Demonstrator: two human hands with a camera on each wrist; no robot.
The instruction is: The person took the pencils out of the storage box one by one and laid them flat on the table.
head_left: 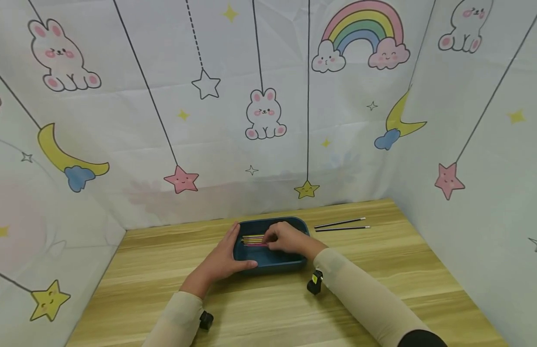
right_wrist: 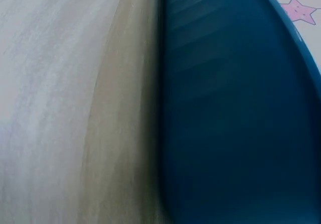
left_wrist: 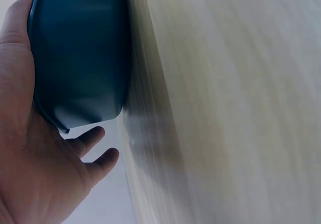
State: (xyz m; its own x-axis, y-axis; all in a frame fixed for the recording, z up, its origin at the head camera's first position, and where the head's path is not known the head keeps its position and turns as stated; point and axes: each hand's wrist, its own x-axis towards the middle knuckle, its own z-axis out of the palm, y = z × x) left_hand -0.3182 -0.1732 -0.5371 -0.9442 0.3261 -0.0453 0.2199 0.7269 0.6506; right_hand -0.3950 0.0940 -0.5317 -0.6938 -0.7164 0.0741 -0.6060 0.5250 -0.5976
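A dark blue rectangular tray [head_left: 268,264] sits on the table. My left hand [head_left: 218,258] holds its left end, thumb along the near side and fingers along the left wall; the left wrist view shows that hand [left_wrist: 45,153] against the rim. Inside the tray, several thin yellow pencils [head_left: 252,237] lie side by side with a pink pencil [head_left: 254,245] nearest me. My right hand [head_left: 288,238] reaches over the right end of the tray, its curled fingers and thumb pinching the pink pencil's right part. The right wrist view shows only the tray's outer wall [right_wrist: 235,113].
To the right of the tray lie two dark pencils with white ends, a far one [head_left: 340,223] and a near one [head_left: 343,229]. White cloth with printed figures [head_left: 264,159] stands behind the wood-patterned table [head_left: 268,308] and on both sides.
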